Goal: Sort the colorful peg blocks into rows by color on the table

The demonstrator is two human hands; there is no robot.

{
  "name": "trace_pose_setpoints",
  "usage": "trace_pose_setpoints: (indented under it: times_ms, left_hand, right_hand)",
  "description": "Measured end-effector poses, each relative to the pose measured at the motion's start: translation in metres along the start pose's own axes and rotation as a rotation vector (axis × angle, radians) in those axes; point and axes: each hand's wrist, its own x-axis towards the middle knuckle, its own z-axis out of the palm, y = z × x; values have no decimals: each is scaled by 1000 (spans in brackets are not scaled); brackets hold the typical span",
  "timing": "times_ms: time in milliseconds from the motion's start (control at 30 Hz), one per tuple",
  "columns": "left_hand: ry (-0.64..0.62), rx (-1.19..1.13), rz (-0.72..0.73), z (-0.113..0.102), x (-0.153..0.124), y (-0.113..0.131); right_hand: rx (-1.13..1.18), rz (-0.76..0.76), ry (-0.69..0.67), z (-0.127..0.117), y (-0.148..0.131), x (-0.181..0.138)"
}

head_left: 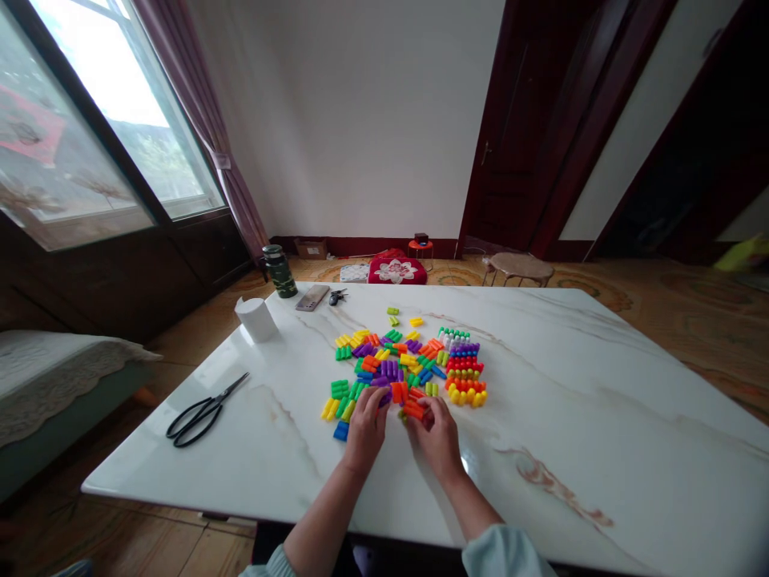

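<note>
Small ribbed plastic blocks in many colours lie in a loose pile in the middle of the table. At the pile's near edge my left hand [365, 431] is closed, with a purple block [385, 397] at its fingertips. My right hand [438, 439] pinches an orange block [413, 409] between thumb and fingers, slightly right of the left hand. A small olive piece [402, 414] shows beside that orange block. Another orange block [400, 392] lies just beyond, between the two hands. Right of the pile, rounded pieces stand in neat rows by colour, with yellow pieces [467, 397] nearest me.
The white marbled table [601, 385] carries black-handled scissors [207, 413] at left, a white paper roll [256, 320], a dark green flask [279, 272], a phone [312, 298] and keys [337, 297]. Behind it stands a round stool [520, 266].
</note>
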Motion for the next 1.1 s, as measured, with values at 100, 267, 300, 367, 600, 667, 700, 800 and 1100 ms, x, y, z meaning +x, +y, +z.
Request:
trace_pose_setpoints:
  times_ms: [100,267,300,367,600,667,700,800,1100]
  left_hand:
    - [-19,6,-20,0,1,-4]
    - [-89,179,101,-1,0,-3]
    - [-104,227,111,-3,-2,0]
    - [-144,300,107,-10,-11,8]
    - [-445,303,126,-39,-43,30]
    - [-497,279,98,-40,-43,30]
    - [-511,266,91,-40,-43,30]
    - [-519,237,82,-37,-40,29]
    - [-503,225,74,-33,-41,28]
  right_hand:
    - [39,12,45,0,1,0]
    - [222,17,66,3,8,0]
    - [254,21,66,4,9,-1]
    - [260,24,67,3,8,-1]
    - [97,-56,37,-5,0,3]
    - [89,-72,27,-5,0,4]
    - [88,-77,26,-5,0,4]
    - [77,-87,12,-5,2,1]
    - [-142,-179,-26,7,-16,25]
